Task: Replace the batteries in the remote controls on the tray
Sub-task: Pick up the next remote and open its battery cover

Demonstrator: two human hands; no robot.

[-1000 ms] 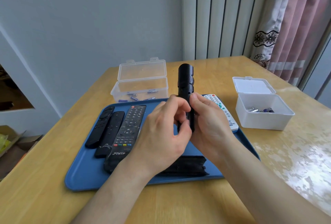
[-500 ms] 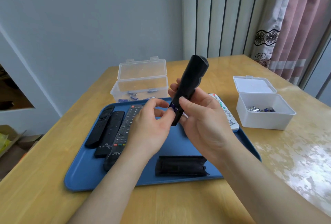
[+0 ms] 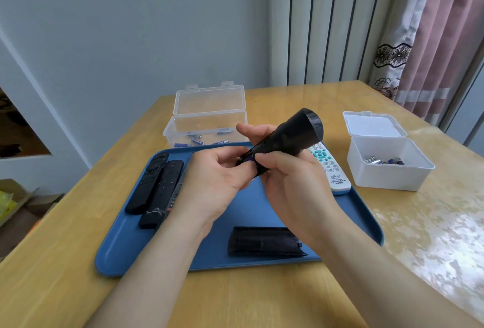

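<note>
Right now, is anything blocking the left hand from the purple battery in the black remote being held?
Nothing visible does. The black battery cover lies off on the blue plastic tray, and the left hand pinches the purple battery while the right hand grips the black remote.

Print on the white remote is too small to read.

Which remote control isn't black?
The white remote with teal buttons, at the tray's right edge. The held remote and the remotes on the left are all black.
</note>
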